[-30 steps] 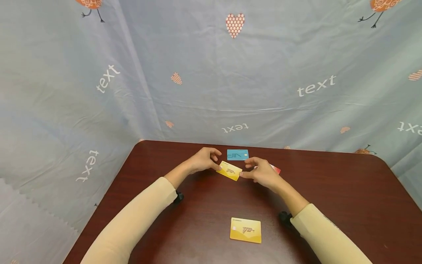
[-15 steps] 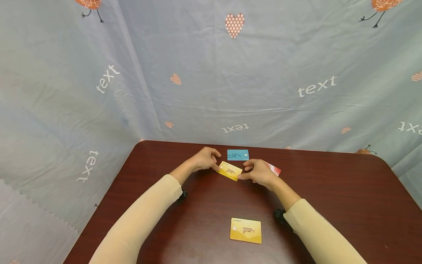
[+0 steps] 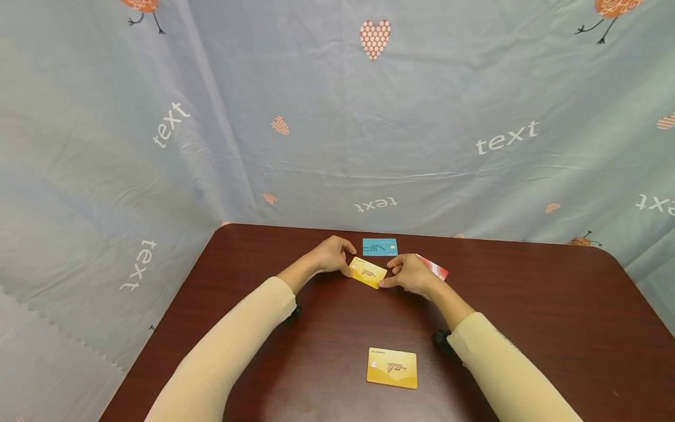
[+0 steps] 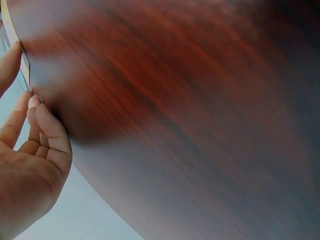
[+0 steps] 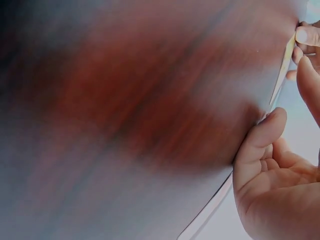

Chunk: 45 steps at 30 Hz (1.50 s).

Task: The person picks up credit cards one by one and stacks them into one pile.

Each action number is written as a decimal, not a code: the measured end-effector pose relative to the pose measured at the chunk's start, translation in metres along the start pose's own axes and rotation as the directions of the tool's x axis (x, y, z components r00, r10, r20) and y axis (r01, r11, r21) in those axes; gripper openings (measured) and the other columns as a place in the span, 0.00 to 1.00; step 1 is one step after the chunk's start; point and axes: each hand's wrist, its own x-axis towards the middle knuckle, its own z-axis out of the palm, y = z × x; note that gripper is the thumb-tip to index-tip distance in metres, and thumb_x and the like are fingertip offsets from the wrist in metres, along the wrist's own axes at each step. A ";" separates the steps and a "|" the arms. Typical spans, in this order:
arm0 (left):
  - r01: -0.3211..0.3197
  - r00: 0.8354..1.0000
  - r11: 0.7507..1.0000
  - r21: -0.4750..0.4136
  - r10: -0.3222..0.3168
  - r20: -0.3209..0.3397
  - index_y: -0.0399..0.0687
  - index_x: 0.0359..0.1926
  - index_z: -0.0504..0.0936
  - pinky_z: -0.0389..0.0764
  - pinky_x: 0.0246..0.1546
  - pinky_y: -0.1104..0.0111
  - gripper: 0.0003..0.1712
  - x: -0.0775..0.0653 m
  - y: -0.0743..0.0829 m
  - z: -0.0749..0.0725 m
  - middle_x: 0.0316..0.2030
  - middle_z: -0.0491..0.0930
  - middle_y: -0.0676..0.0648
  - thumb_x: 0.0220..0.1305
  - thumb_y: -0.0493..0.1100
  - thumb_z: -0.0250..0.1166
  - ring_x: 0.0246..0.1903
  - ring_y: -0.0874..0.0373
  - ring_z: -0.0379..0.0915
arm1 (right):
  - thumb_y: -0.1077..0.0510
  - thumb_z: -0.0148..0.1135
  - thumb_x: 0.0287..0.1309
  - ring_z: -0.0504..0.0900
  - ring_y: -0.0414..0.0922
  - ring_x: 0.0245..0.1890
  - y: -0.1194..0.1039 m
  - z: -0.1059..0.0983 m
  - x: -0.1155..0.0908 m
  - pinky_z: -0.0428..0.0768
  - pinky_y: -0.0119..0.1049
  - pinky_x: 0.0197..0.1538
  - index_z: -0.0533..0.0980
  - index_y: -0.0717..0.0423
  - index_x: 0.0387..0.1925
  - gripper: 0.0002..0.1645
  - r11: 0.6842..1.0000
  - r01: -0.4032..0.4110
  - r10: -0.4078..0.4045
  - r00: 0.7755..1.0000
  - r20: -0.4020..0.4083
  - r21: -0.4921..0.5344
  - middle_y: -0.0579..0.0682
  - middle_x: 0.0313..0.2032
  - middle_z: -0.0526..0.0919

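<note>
Head view: two hands meet at a yellow card (image 3: pixel 367 272) on a dark red-brown table (image 3: pixel 327 351), the left hand (image 3: pixel 332 255) at the card's 10 o'clock and the right hand (image 3: pixel 413 275) at its 3, with 12 pointing away from the person. The card sits askew, its long sides running from 10 toward 4. The left thumb touches the 9 o'clock corner; the right thumb touches the corner near 5. On each hand the index finger stands apart from the thumb, the gap facing a short end of the card; whether either hand pinches it cannot be told.

Just beyond, at 1 o'clock, lies a blue card (image 3: pixel 379 247). A red card (image 3: pixel 435 268), partly covered by the right hand, shows at 3 o'clock. A second yellow card (image 3: pixel 392 368) lies well apart, between 5 and 6, nearer the person.

Cream sleeves (image 3: pixel 227 346) reach in from 8 and 4 o'clock, and a pale blue cloth (image 3: pixel 316 76) printed with hearts hangs at 12, behind the table. Both wrist views catch the card nearly edge-on, at 10 o'clock in the left frame and 2 in the right.
</note>
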 end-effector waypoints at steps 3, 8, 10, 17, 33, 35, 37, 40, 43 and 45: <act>0.004 1.000 1.000 0.001 -0.004 0.000 0.38 0.58 0.83 0.64 0.24 0.69 0.31 0.000 0.003 0.000 0.27 0.69 0.47 0.52 0.28 0.80 0.25 0.57 0.62 | 0.59 0.84 0.51 0.73 0.48 0.39 0.000 0.001 0.000 0.77 0.36 0.39 0.77 0.67 0.54 0.33 0.998 0.023 -0.024 1.000 -0.014 -0.052 0.55 0.43 0.76; 0.008 1.000 1.000 0.007 -0.008 0.002 0.39 0.58 0.83 0.64 0.26 0.69 0.30 -0.001 0.005 0.000 0.28 0.69 0.47 0.53 0.28 0.80 0.27 0.56 0.62 | 0.57 0.87 0.46 0.76 0.50 0.44 -0.001 0.005 -0.001 0.79 0.43 0.50 0.78 0.66 0.53 0.35 0.984 0.058 -0.066 0.997 -0.042 -0.168 0.56 0.45 0.79; 0.009 1.000 1.000 0.012 -0.009 0.003 0.39 0.57 0.83 0.64 0.26 0.69 0.29 -0.002 0.005 0.001 0.28 0.69 0.47 0.53 0.28 0.80 0.27 0.56 0.61 | 0.56 0.87 0.45 0.78 0.50 0.44 -0.002 0.006 -0.001 0.80 0.45 0.51 0.79 0.66 0.52 0.35 0.975 0.069 -0.081 0.996 -0.048 -0.211 0.56 0.45 0.81; -0.010 1.000 1.000 0.029 0.010 0.002 0.39 0.55 0.84 0.66 0.27 0.69 0.26 -0.004 0.004 0.002 0.32 0.70 0.45 0.55 0.27 0.79 0.30 0.55 0.62 | 0.57 0.87 0.44 0.78 0.50 0.44 -0.006 0.010 -0.002 0.81 0.46 0.51 0.80 0.64 0.50 0.32 0.972 0.054 -0.070 0.996 -0.062 -0.230 0.55 0.44 0.81; -0.050 0.998 0.998 0.041 0.048 0.029 0.36 0.47 0.83 0.69 0.29 0.71 0.18 -0.009 0.007 0.004 0.29 0.71 0.46 0.57 0.24 0.75 0.28 0.57 0.63 | 0.65 0.84 0.45 0.77 0.47 0.37 -0.007 0.016 -0.003 0.79 0.38 0.41 0.82 0.63 0.38 0.19 0.979 0.079 -0.097 0.991 -0.090 -0.189 0.52 0.36 0.82; -0.054 0.998 0.996 0.064 0.052 0.035 0.37 0.49 0.83 0.69 0.30 0.70 0.19 -0.009 0.007 0.004 0.30 0.71 0.46 0.57 0.25 0.75 0.29 0.57 0.64 | 0.66 0.84 0.45 0.77 0.47 0.38 -0.008 0.017 -0.002 0.80 0.39 0.44 0.82 0.64 0.41 0.21 0.978 0.080 -0.099 0.991 -0.092 -0.193 0.52 0.36 0.81; -0.054 0.998 0.995 0.089 0.051 0.036 0.37 0.51 0.82 0.69 0.30 0.70 0.21 -0.009 0.008 0.004 0.31 0.71 0.46 0.57 0.26 0.76 0.29 0.57 0.65 | 0.65 0.84 0.44 0.78 0.48 0.39 -0.008 0.017 -0.001 0.81 0.41 0.47 0.81 0.65 0.44 0.25 0.978 0.073 -0.092 0.991 -0.092 -0.195 0.54 0.38 0.81; -0.052 0.998 0.991 0.120 0.048 0.042 0.38 0.53 0.81 0.69 0.29 0.69 0.23 -0.008 0.008 0.004 0.31 0.71 0.46 0.58 0.27 0.77 0.29 0.56 0.65 | 0.64 0.85 0.43 0.78 0.49 0.41 -0.008 0.016 -0.001 0.81 0.44 0.50 0.81 0.67 0.47 0.28 0.978 0.064 -0.084 0.993 -0.089 -0.201 0.55 0.39 0.81; -0.054 0.998 0.989 0.137 0.048 0.048 0.38 0.54 0.80 0.69 0.29 0.69 0.24 -0.007 0.008 0.003 0.31 0.72 0.45 0.58 0.27 0.76 0.29 0.56 0.65 | 0.64 0.85 0.44 0.78 0.50 0.41 -0.009 0.016 0.000 0.81 0.44 0.50 0.81 0.67 0.47 0.28 0.977 0.058 -0.077 0.993 -0.085 -0.205 0.55 0.40 0.81; -0.058 0.997 0.988 0.146 0.051 0.051 0.37 0.55 0.79 0.69 0.29 0.69 0.25 -0.007 0.008 0.003 0.32 0.72 0.45 0.58 0.27 0.76 0.29 0.56 0.66 | 0.64 0.84 0.44 0.78 0.50 0.41 -0.010 0.017 0.000 0.81 0.44 0.49 0.81 0.67 0.47 0.28 0.977 0.054 -0.073 0.994 -0.085 -0.206 0.55 0.40 0.81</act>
